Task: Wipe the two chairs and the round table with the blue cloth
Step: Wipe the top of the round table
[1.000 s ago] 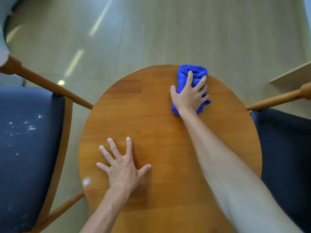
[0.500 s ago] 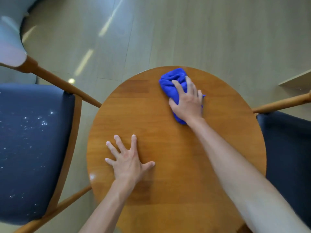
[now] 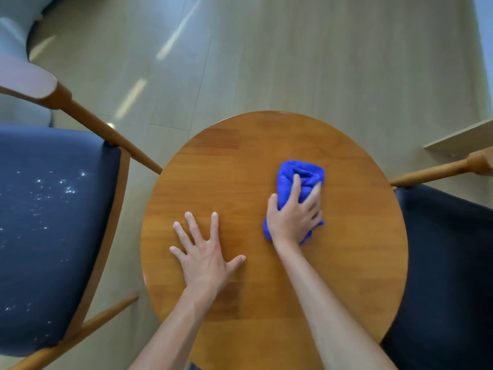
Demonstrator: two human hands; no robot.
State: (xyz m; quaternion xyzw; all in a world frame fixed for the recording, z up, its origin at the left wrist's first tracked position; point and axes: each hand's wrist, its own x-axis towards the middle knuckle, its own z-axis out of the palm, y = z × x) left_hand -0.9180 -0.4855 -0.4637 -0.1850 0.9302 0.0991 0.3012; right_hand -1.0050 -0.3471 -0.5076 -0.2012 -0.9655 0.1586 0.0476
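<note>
Item: round honey-brown wooden worktop [image 3: 240, 161], wipe in progress.
Bunched bright-blue microfibre cloth [image 3: 300, 177] lies right of centre under the right hand [image 3: 293, 220], fingers curled over it; left hand [image 3: 205, 252] flat, fingers spread wide, bracing. Advice: press evenly, overlap passes out to the rim. Left dark-blue padded chair [image 3: 53, 236] shows white specks.

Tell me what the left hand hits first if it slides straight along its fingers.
Probably nothing: the left hand lies flat on the round table, fingers pointing to the far rim, over bare wood. The blue cloth sits off to the right.
</note>
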